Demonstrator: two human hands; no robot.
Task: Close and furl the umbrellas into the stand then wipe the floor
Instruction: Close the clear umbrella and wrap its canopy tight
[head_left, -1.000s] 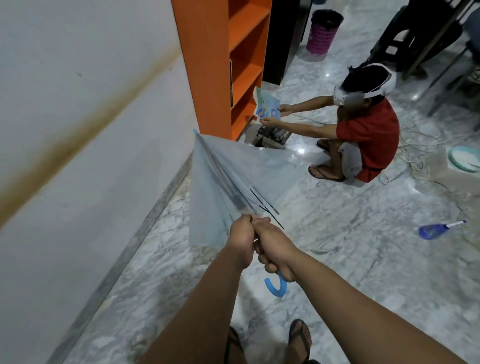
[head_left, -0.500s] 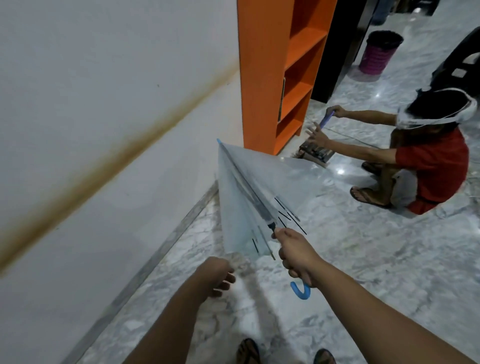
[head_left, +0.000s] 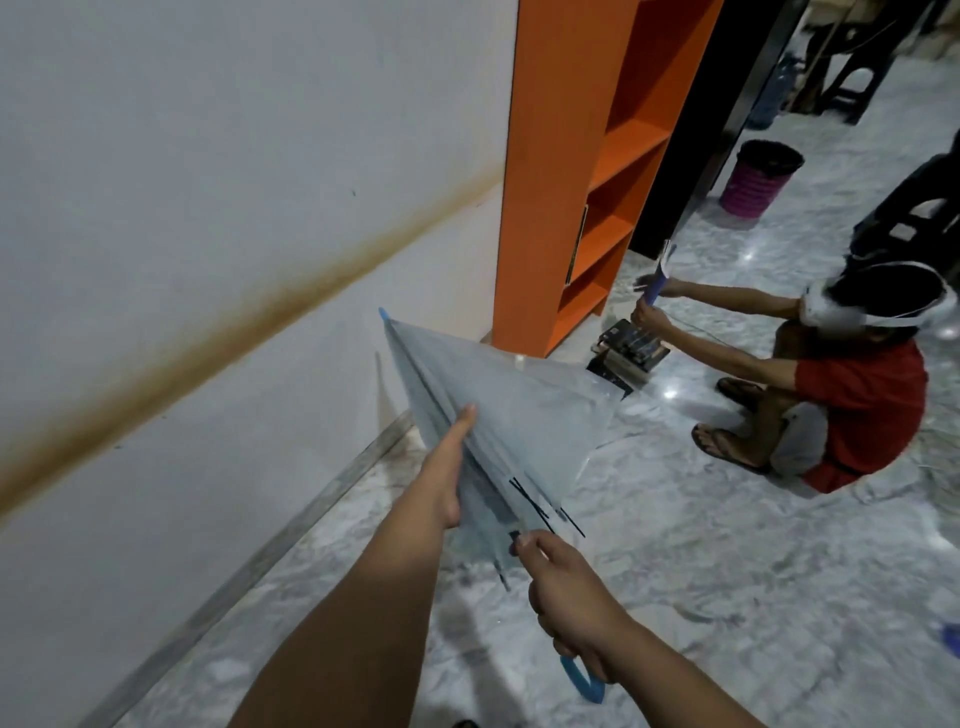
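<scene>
A clear, pale-blue umbrella (head_left: 509, 415) is closed but loose, its tip pointing up and away toward the white wall. My right hand (head_left: 569, 597) grips its shaft just above the blue hooked handle (head_left: 584, 680). My left hand (head_left: 447, 467) lies along the left side of the folded canopy, fingers around the plastic, thumb up. The black rib ends stick out between my two hands. No umbrella stand is in view.
A white wall (head_left: 208, 260) runs along the left. An orange shelf unit (head_left: 582, 171) stands ahead. A person in a red shirt (head_left: 852, 395) squats on the marble floor (head_left: 727, 571) at right. A pink bin (head_left: 761, 179) stands farther back.
My left hand has risen from below the umbrella and taken hold of the canopy's side. The view has swung left and closer to the wall.
</scene>
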